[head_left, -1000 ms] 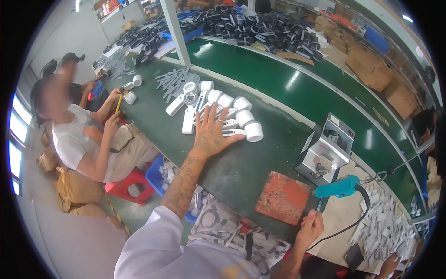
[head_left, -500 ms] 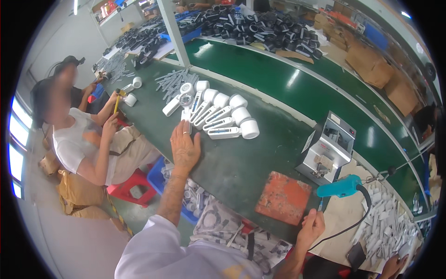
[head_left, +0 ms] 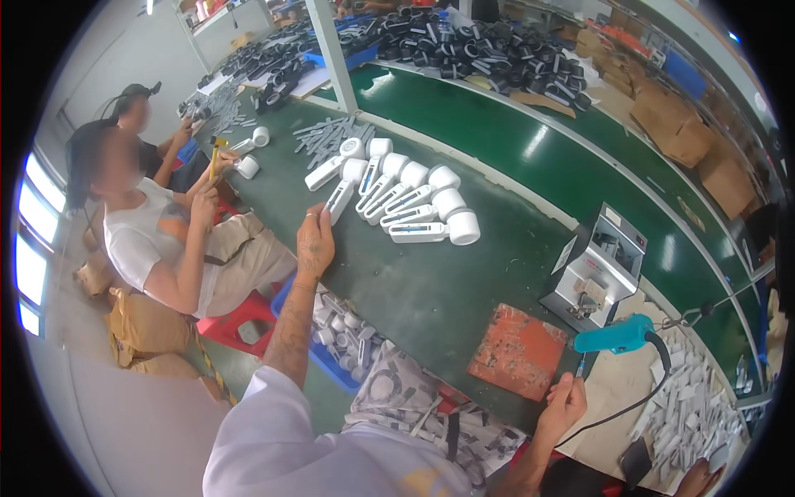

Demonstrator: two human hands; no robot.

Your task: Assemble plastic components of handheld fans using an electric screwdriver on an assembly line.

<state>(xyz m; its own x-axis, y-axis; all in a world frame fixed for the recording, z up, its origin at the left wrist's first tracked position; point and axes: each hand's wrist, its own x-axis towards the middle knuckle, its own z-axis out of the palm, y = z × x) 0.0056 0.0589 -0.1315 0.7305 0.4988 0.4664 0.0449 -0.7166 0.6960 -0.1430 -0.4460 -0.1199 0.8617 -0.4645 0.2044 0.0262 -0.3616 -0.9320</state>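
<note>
My left hand (head_left: 315,248) pinches the lower end of the handle of a white shower head (head_left: 338,200), whose round head points away from me. More white shower heads (head_left: 411,199) lie fanned out in a row to its right, with slots along their handles. My right hand (head_left: 565,406) is closed, thumb and fingertips together, just below the tip of a teal electric screwdriver (head_left: 614,335). Whatever its fingers hold is too small to make out. The screwdriver hangs with its black cable looping down.
A worn red block (head_left: 519,351) and a grey metal machine (head_left: 598,269) occupy the bench's right side. Grey strips (head_left: 327,137) lie behind the shower heads. A blue bin (head_left: 335,369) of white parts stands below the edge. At left, a seated co-worker (head_left: 153,224) holds a yellow-handled hammer.
My left hand has closed on the shower head's handle and turned the piece over, so its round face no longer shows. My right hand stays by the screwdriver tip. The view has shifted slightly.
</note>
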